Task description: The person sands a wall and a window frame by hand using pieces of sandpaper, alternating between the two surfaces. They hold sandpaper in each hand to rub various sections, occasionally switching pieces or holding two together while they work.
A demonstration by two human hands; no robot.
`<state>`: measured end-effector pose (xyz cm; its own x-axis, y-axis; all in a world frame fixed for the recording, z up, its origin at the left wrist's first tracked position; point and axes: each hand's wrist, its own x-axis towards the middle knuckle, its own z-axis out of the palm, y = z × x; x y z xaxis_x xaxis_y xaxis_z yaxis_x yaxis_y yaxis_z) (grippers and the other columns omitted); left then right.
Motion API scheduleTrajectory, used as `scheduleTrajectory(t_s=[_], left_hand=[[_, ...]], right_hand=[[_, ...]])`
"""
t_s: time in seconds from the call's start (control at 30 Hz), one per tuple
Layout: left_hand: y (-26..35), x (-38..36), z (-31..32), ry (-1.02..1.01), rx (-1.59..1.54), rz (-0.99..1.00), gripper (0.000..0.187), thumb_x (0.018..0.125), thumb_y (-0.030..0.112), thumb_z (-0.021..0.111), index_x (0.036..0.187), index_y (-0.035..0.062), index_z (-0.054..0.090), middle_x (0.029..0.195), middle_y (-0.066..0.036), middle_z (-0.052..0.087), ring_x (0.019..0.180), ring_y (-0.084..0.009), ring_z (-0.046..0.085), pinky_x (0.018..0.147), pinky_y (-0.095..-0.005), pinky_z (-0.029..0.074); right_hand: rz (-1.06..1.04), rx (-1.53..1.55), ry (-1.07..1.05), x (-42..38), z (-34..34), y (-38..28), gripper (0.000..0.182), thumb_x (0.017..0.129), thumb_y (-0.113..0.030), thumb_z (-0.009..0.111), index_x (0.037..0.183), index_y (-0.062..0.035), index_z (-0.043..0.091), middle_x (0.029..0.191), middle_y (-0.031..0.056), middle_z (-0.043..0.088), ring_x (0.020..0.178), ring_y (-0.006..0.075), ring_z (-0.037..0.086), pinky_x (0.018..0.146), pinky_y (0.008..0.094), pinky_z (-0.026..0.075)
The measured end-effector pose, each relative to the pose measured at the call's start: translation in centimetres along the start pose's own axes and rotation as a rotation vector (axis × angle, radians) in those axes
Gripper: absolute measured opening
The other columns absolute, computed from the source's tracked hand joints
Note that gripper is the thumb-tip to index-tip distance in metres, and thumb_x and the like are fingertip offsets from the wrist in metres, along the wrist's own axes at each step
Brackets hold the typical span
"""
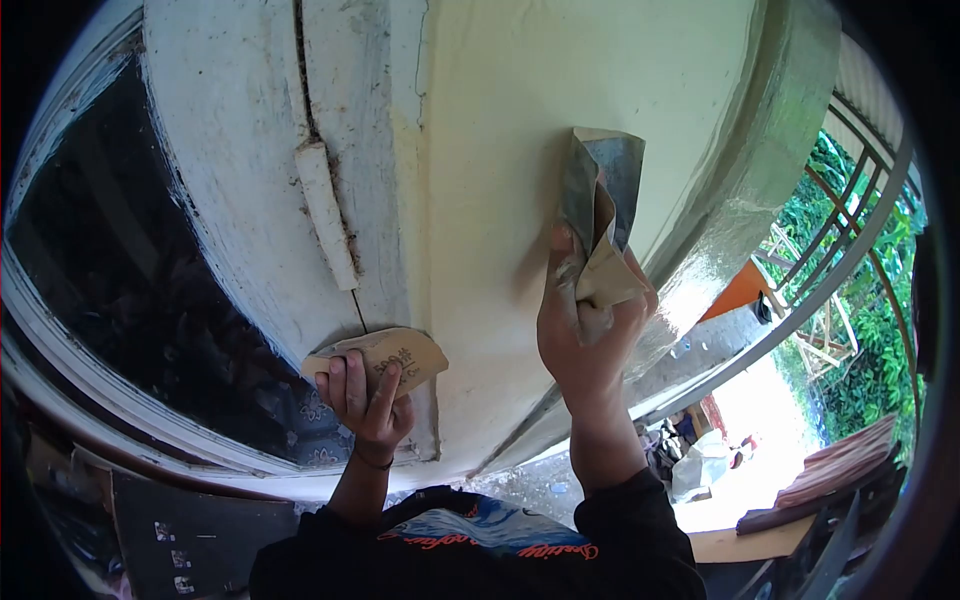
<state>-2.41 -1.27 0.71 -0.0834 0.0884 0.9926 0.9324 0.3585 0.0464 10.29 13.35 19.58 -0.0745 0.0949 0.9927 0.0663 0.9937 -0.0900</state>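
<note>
At the cream-painted wall (490,200), head view | right hand (598,325) grips a folded grey-and-tan paper sheet (620,175) | left hand (368,400) holds a curved tan paper sheet with dark printing (418,352) by the white wooden frame (370,180) beside dark window glass (130,250)

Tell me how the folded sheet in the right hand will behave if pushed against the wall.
The folded sheet is probably light, judging by its thin edges. Its curled, gaping layers suggest it would flex rather than stay rigid. The free end beyond the right hand's grip might buckle first.
</note>
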Motion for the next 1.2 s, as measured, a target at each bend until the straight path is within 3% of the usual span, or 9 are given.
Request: scheduleTrajectory(t_s=[0.13,0.23,0.37,0.57,0.67,0.77,0.97,1.03,1.2], left_hand=[[-0.1,0.2,-0.1,-0.028,0.047,0.064,0.03,0.086,0.023,0.041,0.108,0.013,0.058,0.129,-0.023,0.038,0.124,-0.0391,0.03,0.102,-0.0539,0.014],[0.0,0.3,0.0,-0.017,0.037,0.051,0.029,0.085,0.022,0.042,0.108,0.0124,0.058,0.128,-0.024,0.038,0.123,-0.0395,0.03,0.102,-0.0543,0.014],[0.0,0.0,0.1,-0.014,0.052,0.046,0.029,0.085,0.021,0.042,0.109,0.0122,0.057,0.128,-0.024,0.039,0.123,-0.0399,0.03,0.101,-0.0546,0.014],[0.1,0.1,-0.1,-0.042,0.047,0.05,0.03,0.085,0.021,0.041,0.11,0.0123,0.056,0.128,-0.024,0.039,0.123,-0.0398,0.03,0.101,-0.0553,0.014],[0.1,0.0,-0.1,-0.041,0.04,0.03,0.03,0.086,0.021,0.041,0.11,0.0127,0.056,0.128,-0.024,0.039,0.123,-0.04,0.03,0.101,-0.0555,0.014],[0.0,-0.2,-0.3,-0.038,0.043,0.029,0.03,0.085,0.021,0.041,0.11,0.0128,0.056,0.128,-0.024,0.039,0.123,-0.0403,0.03,0.101,-0.0557,0.014],[0.0,-0.1,-0.3,-0.049,0.032,0.036,0.03,0.085,0.022,0.042,0.11,0.0125,0.056,0.128,-0.025,0.038,0.123,-0.0406,0.03,0.101,-0.0559,0.016],[0.1,0.0,-0.2,-0.038,0.022,0.025,0.029,0.086,0.022,0.042,0.11,0.0126,0.056,0.127,-0.025,0.039,0.123,-0.0406,0.03,0.101,-0.056,0.016],[0.1,0.0,-0.3,-0.028,0.009,0.02,0.028,0.086,0.021,0.042,0.108,0.0117,0.056,0.127,-0.025,0.039,0.123,-0.0403,0.03,0.101,-0.0554,0.015]], right_hand=[[-0.07,0.025,0.157,3.4,-0.9,0.8,0.036,0.063,0.003,0.05,0.097,-0.0017,0.061,0.073,0.0116,0.061,0.063,0.0252,0.062,0.059,0.0303,0.049],[0.479,0.132,-0.033,5.2,-2.4,0.6,0.022,0.064,0.0,0.055,0.085,-0.0006,0.061,0.073,0.0128,0.059,0.059,0.0253,0.061,0.056,0.0322,0.047],[-0.041,0.04,-0.003,-0.5,0.0,1.0,0.071,0.058,0.0,0.058,0.126,-0.0109,0.045,0.076,0.0136,0.059,0.062,0.0269,0.062,0.057,0.0338,0.049],[-0.22,-0.104,0.158,3.3,-1.6,3.5,0.062,0.059,-0.001,0.057,0.121,-0.0095,0.05,0.072,0.0115,0.058,0.053,0.0241,0.058,0.048,0.032,0.044],[0.492,0.098,-0.157,4.6,-2.9,1.6,0.064,0.06,-0.001,0.057,0.122,-0.0101,0.049,0.072,0.0122,0.057,0.054,0.0252,0.058,0.05,0.0333,0.045],[-0.05,0.097,0.067,0.5,-0.4,1.4,0.067,0.059,-0.003,0.059,0.125,-0.012,0.046,0.076,0.0136,0.059,0.057,0.028,0.06,0.055,0.033,0.048],[-0.097,-0.099,0.063,3.7,-1.9,2.8,0.06,0.06,-0.004,0.059,0.12,-0.0104,0.051,0.073,0.0131,0.059,0.054,0.0273,0.059,0.053,0.0331,0.048],[0.383,0.042,-0.138,5.5,-2.8,1.7,0.061,0.062,-0.003,0.058,0.122,-0.0103,0.05,0.073,0.0134,0.059,0.053,0.0262,0.059,0.052,0.0333,0.048],[-0.009,-0.016,-0.102,0.0,-1.3,1.5,0.069,0.058,-0.001,0.06,0.125,-0.0123,0.046,0.072,0.0121,0.059,0.053,0.0245,0.059,0.05,0.0318,0.047]])
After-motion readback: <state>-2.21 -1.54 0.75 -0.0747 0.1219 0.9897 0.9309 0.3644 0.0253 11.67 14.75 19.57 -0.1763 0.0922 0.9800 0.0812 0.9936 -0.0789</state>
